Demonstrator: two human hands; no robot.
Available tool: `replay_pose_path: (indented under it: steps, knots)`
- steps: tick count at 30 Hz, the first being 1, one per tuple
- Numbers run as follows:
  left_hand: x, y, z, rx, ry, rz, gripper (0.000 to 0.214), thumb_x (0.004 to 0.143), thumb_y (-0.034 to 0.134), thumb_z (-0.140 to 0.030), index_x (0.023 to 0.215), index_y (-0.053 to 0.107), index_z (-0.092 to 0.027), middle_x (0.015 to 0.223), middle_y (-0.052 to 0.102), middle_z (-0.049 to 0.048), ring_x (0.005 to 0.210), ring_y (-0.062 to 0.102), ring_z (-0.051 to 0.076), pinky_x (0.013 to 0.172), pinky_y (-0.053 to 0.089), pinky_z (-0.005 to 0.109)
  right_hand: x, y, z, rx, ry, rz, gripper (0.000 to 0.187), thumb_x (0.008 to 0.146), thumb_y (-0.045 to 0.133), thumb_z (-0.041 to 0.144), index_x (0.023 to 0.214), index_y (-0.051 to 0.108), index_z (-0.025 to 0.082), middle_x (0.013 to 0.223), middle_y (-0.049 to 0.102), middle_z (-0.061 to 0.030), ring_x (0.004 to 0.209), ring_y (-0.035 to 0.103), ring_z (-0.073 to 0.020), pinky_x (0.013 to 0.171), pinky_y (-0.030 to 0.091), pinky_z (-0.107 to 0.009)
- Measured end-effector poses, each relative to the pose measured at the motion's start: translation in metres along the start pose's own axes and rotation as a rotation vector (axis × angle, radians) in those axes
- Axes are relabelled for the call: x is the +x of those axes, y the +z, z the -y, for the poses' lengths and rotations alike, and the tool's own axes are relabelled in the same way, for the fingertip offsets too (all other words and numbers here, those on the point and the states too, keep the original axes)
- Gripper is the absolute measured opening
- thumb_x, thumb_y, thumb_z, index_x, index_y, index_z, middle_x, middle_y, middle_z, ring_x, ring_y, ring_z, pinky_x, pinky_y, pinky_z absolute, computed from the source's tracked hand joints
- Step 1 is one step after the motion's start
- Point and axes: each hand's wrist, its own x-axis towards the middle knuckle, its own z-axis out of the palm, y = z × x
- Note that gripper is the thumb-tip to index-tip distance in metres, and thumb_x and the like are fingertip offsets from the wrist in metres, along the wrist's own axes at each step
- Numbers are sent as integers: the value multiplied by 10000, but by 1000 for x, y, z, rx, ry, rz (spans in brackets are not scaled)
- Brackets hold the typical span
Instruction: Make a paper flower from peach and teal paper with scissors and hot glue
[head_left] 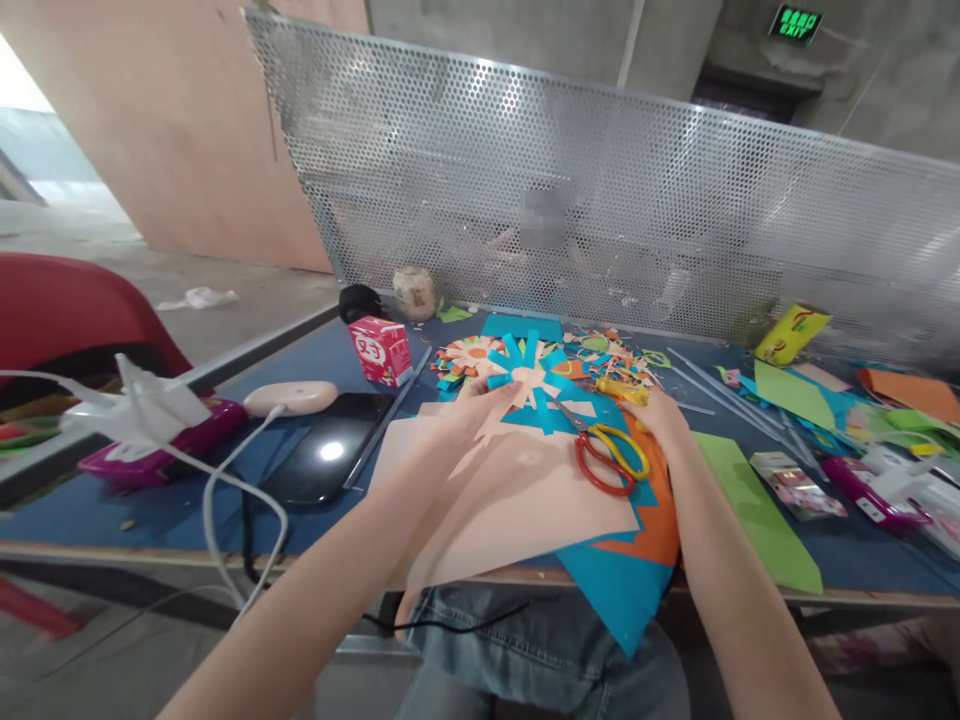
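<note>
My left hand (486, 402) is closed on the edge of a paper flower (553, 381), which has blue strips spread around a pale centre. To its right, my right hand (654, 410) is wrapped round a small yellow tool (621, 391) that looks like a glue gun, partly hidden by the fingers. Scissors (609, 455) with one red and one yellow handle lie between my forearms, blades toward the flower. Under them is a large pale pink sheet (480, 500), with blue paper (622, 600) and orange paper (656, 530) sticking out beneath.
Coloured scraps (607, 345) are heaped behind the flower. At left are a phone (330, 447), a pink box (381, 352) and a purple power strip (161, 440) with cables. Clear sticks (727, 400) and green paper (757, 510) lie at right. A perforated metal screen (465, 160) stands behind.
</note>
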Motion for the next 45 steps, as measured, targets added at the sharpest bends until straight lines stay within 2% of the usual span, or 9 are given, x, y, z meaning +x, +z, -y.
replay_pose_path:
  steps: [4,7,11,15,18,21,24,29,45]
  knots:
    - [-2,2,-2,-21,18,8,284,535,775,-393,642,595,-201,650,621,-4,593,566,139,584,451,258,4,-2,-5,91,-31,-39,132,725,613,280,708,632,151,638,651,-83,721,652,-220,569,425,-248]
    - [10,-1,9,-109,56,91,321,522,782,-411,656,597,-185,653,605,-7,605,568,127,632,474,255,2,-7,-7,206,-23,-75,163,758,563,269,622,584,182,475,557,-24,513,597,-175,461,390,-240]
    - [24,-6,22,-159,46,94,364,502,801,-404,693,604,-164,678,614,1,624,583,124,660,484,255,-1,-14,-4,373,0,-120,252,819,472,343,643,553,183,413,481,15,345,493,-136,386,380,-243]
    - [25,-6,22,-201,49,95,371,488,812,-392,686,604,-158,646,613,-10,596,572,106,631,466,237,-7,-19,6,505,-5,-153,385,765,492,537,651,562,176,451,500,7,392,496,-141,412,420,-266]
    - [23,-4,19,-214,44,68,381,460,825,-373,685,608,-154,652,621,-6,600,576,111,616,462,237,-17,-21,17,533,-82,-334,409,692,558,581,692,571,172,598,592,-35,560,563,-177,541,464,-301]
    - [23,-3,18,-286,73,75,380,449,830,-344,677,596,-152,651,618,-8,597,572,108,623,463,240,-29,-20,30,443,-265,-538,398,677,593,519,869,567,171,837,648,-80,755,603,-222,675,477,-336]
    - [26,-5,20,-314,101,59,363,478,817,-343,691,593,-151,657,614,-7,593,568,108,621,459,245,-38,-14,39,259,-465,-681,436,676,595,470,977,518,164,916,630,-115,842,605,-260,706,480,-354]
    - [31,-7,24,-236,98,7,345,508,797,-367,697,599,-156,643,601,-2,570,552,113,580,442,243,-43,-9,43,26,-734,-750,349,757,533,419,993,473,170,911,607,-127,871,603,-263,676,492,-334]
    - [21,-5,17,-106,73,-33,272,559,759,-365,696,612,-181,687,635,13,618,578,142,594,447,251,-52,-7,50,-211,-900,-782,284,862,450,356,1041,500,142,910,609,-135,848,583,-236,668,495,-323]
